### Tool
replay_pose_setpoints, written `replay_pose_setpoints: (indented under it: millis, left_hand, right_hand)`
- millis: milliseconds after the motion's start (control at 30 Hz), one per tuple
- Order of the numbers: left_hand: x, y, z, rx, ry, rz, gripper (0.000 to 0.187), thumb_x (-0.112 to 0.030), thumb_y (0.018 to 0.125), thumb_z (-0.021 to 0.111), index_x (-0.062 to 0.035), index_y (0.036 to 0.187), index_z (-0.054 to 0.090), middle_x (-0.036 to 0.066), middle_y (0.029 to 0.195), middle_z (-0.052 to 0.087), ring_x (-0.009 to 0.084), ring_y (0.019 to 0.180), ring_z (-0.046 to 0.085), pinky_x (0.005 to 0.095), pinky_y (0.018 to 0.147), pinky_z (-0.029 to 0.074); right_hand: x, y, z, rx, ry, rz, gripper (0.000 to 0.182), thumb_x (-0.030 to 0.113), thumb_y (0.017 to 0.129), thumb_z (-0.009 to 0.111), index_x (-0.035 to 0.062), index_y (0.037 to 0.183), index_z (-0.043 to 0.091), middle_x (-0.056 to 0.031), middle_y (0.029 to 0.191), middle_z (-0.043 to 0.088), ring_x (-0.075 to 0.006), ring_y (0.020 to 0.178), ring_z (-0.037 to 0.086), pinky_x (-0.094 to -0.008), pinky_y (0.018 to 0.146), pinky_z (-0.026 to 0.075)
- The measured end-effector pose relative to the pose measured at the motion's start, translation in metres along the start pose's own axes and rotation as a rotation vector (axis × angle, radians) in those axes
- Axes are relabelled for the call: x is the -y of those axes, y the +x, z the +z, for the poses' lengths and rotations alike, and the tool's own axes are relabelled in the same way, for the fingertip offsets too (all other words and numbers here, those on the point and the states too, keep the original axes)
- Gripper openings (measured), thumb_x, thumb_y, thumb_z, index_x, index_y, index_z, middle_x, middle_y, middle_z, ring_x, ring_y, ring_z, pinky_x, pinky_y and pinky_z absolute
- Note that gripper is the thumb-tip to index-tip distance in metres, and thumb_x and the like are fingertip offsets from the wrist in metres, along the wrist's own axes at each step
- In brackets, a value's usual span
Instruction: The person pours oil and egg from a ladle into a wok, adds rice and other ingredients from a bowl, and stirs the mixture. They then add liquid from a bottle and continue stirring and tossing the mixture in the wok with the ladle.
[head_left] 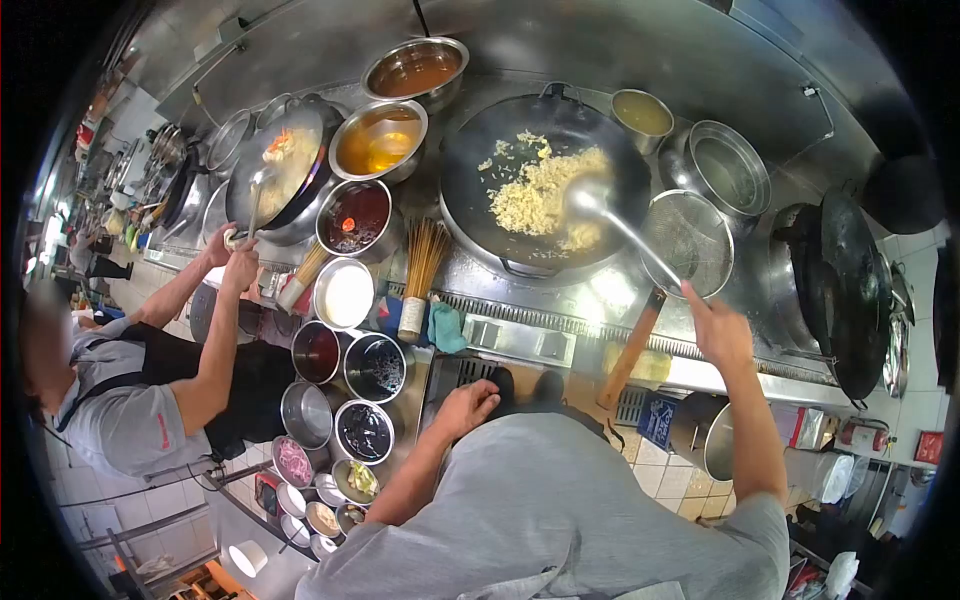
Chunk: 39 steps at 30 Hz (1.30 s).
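Note:
Fried rice (pixel 535 200) with yellow bits lies in a large black wok (pixel 480 140) at the centre of the stove. My right hand (pixel 722 335) is closed round the handle of a metal ladle (pixel 588 197), whose blurred bowl is over the right part of the rice. Near my waist, at the counter's front edge, my left hand (pixel 468 408) has its fingers curled loosely; whether anything is in them I cannot make out. A round wire strainer (pixel 688 243) rests just right of the wok, its wooden handle (pixel 632 358) pointing toward me.
At the left, a co-worker (pixel 140 400) holds a ladle in another wok (pixel 240 190). Between the woks stand bowls of orange liquid (pixel 378 143) and dark red sauce (pixel 355 218), a white-filled bowl (pixel 343 293) and a bamboo brush (pixel 425 265). More woks (pixel 850 290) are at right.

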<state>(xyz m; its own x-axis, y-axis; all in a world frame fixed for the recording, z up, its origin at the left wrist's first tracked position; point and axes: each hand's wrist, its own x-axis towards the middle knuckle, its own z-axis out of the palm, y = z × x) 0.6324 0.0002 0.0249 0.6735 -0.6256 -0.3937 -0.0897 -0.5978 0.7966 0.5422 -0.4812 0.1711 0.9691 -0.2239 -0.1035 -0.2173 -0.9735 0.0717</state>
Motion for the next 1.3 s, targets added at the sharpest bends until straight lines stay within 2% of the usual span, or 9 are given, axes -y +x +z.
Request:
replay_pose_setpoints:
  millis: [133,300,400,700,800,933,1100,1267,1300]
  left_hand:
    - [-0.012,0.031,-0.001,0.052,0.101,0.128,0.035,-0.031,0.099,0.068,-0.0026,0.120,0.068,0.017,0.096,0.074,0.0297,0.087,0.073,0.0393,0.079,0.057]
    - [-0.014,0.033,-0.004,-0.004,0.002,0.146,0.035,-0.031,0.101,0.067,-0.0032,0.121,0.067,0.015,0.094,0.074,0.0261,0.084,0.071,0.0379,0.077,0.056]
    - [-0.024,0.018,-0.009,-0.010,-0.061,0.038,0.033,-0.031,0.102,0.066,-0.0038,0.121,0.067,0.014,0.094,0.073,0.0237,0.087,0.072,0.0373,0.079,0.056]
    - [-0.034,0.027,-0.009,-0.002,-0.152,0.141,0.036,-0.029,0.101,0.069,-0.0011,0.124,0.065,0.017,0.107,0.072,0.0300,0.098,0.071,0.0402,0.088,0.055]
    - [-0.074,0.045,-0.027,-0.270,0.122,0.417,0.037,-0.027,0.100,0.067,-0.0013,0.125,0.063,0.019,0.115,0.068,0.0388,0.109,0.063,0.0460,0.094,0.051]
    - [-0.156,0.092,-0.054,-0.604,0.364,0.651,0.039,-0.029,0.099,0.067,-0.0023,0.127,0.062,0.019,0.122,0.065,0.0356,0.117,0.059,0.0479,0.100,0.045]
    - [-0.150,0.163,-0.052,-0.392,0.664,0.534,0.029,-0.033,0.102,0.061,-0.0041,0.103,0.068,0.018,0.103,0.072,0.0370,0.101,0.065,0.0488,0.096,0.045]
    - [-0.139,0.177,-0.045,-0.391,0.592,0.601,0.034,-0.031,0.104,0.056,-0.0045,0.088,0.069,0.019,0.088,0.072,0.0389,0.090,0.067,0.0502,0.093,0.046]
    - [-0.139,0.179,-0.044,-0.386,0.578,0.582,0.034,-0.031,0.104,0.056,-0.0042,0.087,0.069,0.019,0.088,0.072,0.0390,0.090,0.067,0.0504,0.092,0.045]
  right_hand:
    - [0.057,0.080,0.048,0.005,0.329,0.146,0.056,0.021,0.104,0.054,0.0199,0.159,0.042,-0.0237,0.092,0.073,-0.0456,0.085,0.071,-0.0568,0.079,0.055]
    - [0.111,0.056,0.038,-0.040,0.778,0.053,0.057,0.022,0.104,0.056,0.0201,0.160,0.043,-0.0283,0.091,0.071,-0.0486,0.086,0.069,-0.0553,0.082,0.053]
    - [0.137,0.025,-0.001,0.041,0.575,0.206,0.056,0.022,0.104,0.057,0.0210,0.159,0.044,-0.0270,0.086,0.072,-0.0474,0.082,0.070,-0.0562,0.080,0.054]
    - [0.115,0.043,0.013,-0.002,0.409,0.181,0.055,0.024,0.104,0.057,0.0217,0.158,0.046,-0.0256,0.080,0.070,-0.0478,0.076,0.069,-0.0586,0.076,0.054]
    - [0.108,0.056,0.004,0.112,0.355,0.167,0.056,0.023,0.103,0.057,0.0240,0.158,0.046,-0.0241,0.089,0.072,-0.0443,0.082,0.071,-0.0571,0.079,0.055]
    - [0.107,0.101,-0.006,0.036,0.242,0.123,0.054,0.025,0.105,0.051,0.0285,0.158,0.044,-0.0223,0.102,0.072,-0.0410,0.091,0.073,-0.0539,0.083,0.056]
    - [0.070,0.109,0.019,-0.006,0.154,0.182,0.056,0.026,0.106,0.045,0.0317,0.161,0.038,-0.0232,0.110,0.071,-0.0410,0.096,0.073,-0.0535,0.088,0.056]
    - [0.078,-0.020,0.056,-0.070,0.290,0.195,0.065,0.018,0.104,0.054,0.0159,0.164,0.030,-0.0237,0.075,0.070,-0.0450,0.063,0.069,-0.0551,0.058,0.055]
    - [0.099,-0.048,0.043,-0.073,0.538,0.162,0.065,0.021,0.106,0.054,0.0134,0.164,0.028,-0.0272,0.077,0.069,-0.0445,0.065,0.069,-0.0567,0.060,0.054]
